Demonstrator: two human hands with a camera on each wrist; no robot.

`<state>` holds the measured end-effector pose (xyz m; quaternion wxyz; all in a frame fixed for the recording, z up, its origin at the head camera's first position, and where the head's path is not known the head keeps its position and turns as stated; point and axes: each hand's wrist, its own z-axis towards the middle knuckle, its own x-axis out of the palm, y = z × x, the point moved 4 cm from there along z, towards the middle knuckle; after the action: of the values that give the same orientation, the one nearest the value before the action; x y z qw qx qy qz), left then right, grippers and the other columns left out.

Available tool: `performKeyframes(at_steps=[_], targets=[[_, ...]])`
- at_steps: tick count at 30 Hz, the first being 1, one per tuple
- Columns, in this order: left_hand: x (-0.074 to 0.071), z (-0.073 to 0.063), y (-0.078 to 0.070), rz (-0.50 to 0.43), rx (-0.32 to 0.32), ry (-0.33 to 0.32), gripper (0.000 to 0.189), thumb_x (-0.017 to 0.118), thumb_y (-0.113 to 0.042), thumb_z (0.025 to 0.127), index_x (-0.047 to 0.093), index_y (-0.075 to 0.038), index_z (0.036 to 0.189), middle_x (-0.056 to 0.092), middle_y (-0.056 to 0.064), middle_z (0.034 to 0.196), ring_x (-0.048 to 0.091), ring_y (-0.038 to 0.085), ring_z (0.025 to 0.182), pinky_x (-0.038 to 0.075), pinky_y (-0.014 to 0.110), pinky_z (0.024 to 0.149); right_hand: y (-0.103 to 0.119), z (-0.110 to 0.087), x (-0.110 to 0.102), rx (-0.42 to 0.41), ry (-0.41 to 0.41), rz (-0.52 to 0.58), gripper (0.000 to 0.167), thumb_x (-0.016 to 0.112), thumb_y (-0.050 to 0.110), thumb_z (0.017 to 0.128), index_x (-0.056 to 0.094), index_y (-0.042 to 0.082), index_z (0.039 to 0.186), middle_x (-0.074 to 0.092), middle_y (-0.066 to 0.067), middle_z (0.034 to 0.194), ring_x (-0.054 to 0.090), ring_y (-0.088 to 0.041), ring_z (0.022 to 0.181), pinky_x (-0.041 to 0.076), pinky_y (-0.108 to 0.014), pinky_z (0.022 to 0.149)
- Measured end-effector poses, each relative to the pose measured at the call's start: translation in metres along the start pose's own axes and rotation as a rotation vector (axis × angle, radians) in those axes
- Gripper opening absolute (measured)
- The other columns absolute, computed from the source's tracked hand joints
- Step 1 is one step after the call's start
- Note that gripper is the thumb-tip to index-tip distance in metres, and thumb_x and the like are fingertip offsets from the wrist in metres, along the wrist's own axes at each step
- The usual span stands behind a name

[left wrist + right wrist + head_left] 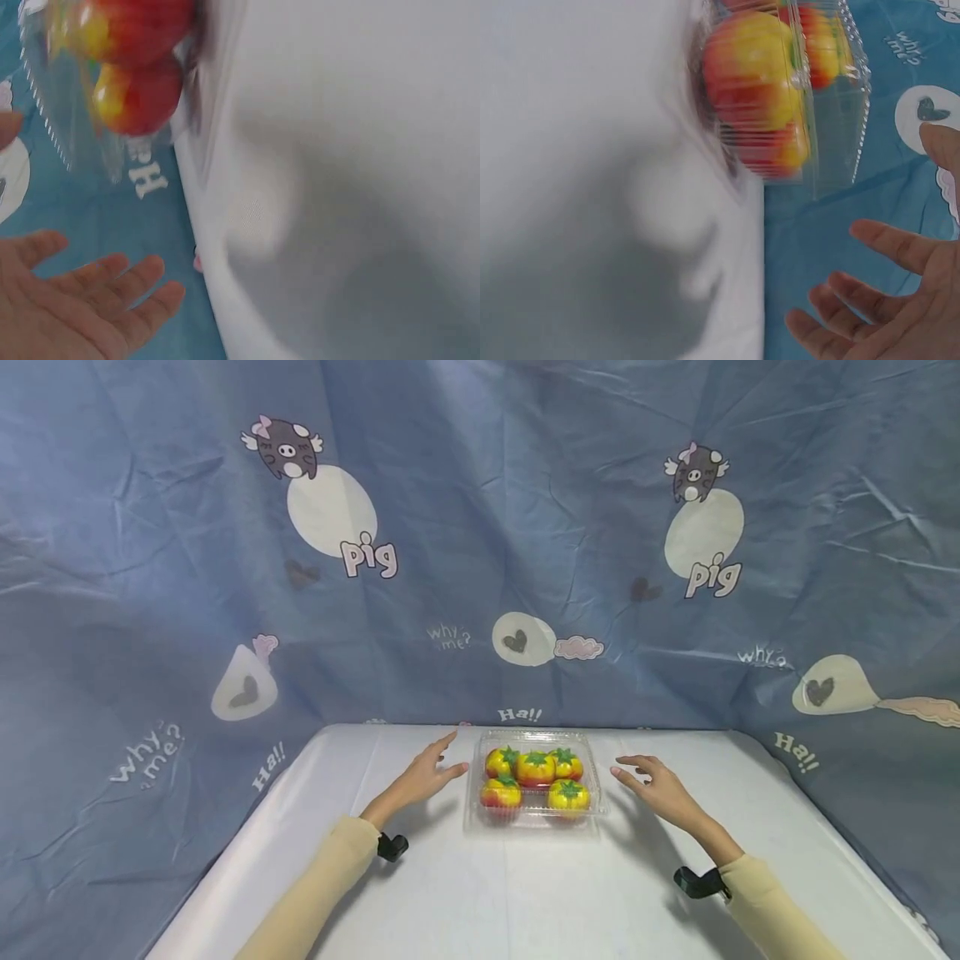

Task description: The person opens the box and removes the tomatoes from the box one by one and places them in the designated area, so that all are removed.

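Observation:
A clear plastic clamshell box (536, 823) sits near the far edge of the white table, holding several red-and-yellow fruits with green leafy tops, such as the front-right fruit (568, 797). They look like toy persimmons or tomatoes. To the left of the box hovers my left hand (422, 777), fingers spread and nothing in it. My right hand (660, 789) is on the other side, its fingers loosely bent toward the box, also holding nothing. Both wrist views show a gap between the hand and the box.
The white table (555, 902) stretches from the box toward me. Behind it and along the sides hangs a blue printed cloth (465, 527). Each wrist wears a dark camera mount, the left mount (392, 847) and right mount (699, 882).

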<state>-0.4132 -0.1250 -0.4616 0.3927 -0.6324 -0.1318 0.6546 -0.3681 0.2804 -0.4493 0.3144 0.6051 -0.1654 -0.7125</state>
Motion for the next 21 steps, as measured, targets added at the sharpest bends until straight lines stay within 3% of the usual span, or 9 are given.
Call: performKeyframes(at_steps=[7,13,21], targets=[[0.019,-0.010,-0.001,-0.129,-0.092,-0.028,0.072,0.053,-0.052,0.093,0.028,-0.016,0.151,0.051,0.020,0.137,0.059,0.034,0.117,0.049,0.050,0.093,-0.001,-0.005,0.017,0.067,0.023,0.062,0.058,0.053,0.053,0.093,0.057,0.010,0.131,0.058,-0.016,0.131,0.059,-0.035,0.112,0.050,-0.048,0.087],[0.031,-0.021,-0.010,-0.217,-0.084,-0.030,0.061,0.053,-0.039,0.097,0.034,-0.009,0.147,0.055,0.021,0.130,0.063,0.034,0.108,0.055,0.043,0.082,0.000,-0.008,0.030,0.116,0.029,0.139,0.055,0.055,0.049,0.094,0.058,0.007,0.130,0.061,-0.018,0.127,0.068,-0.026,0.092,0.054,-0.032,0.072],[0.041,-0.032,-0.013,-0.378,-0.049,-0.096,0.044,0.053,-0.027,0.098,0.050,0.000,0.133,0.060,0.018,0.112,0.069,0.032,0.086,0.058,0.039,0.071,0.002,-0.015,0.038,0.187,0.011,0.282,0.052,0.058,0.045,0.093,0.059,0.005,0.127,0.066,-0.017,0.114,0.069,-0.020,0.081,0.056,-0.036,0.075]])
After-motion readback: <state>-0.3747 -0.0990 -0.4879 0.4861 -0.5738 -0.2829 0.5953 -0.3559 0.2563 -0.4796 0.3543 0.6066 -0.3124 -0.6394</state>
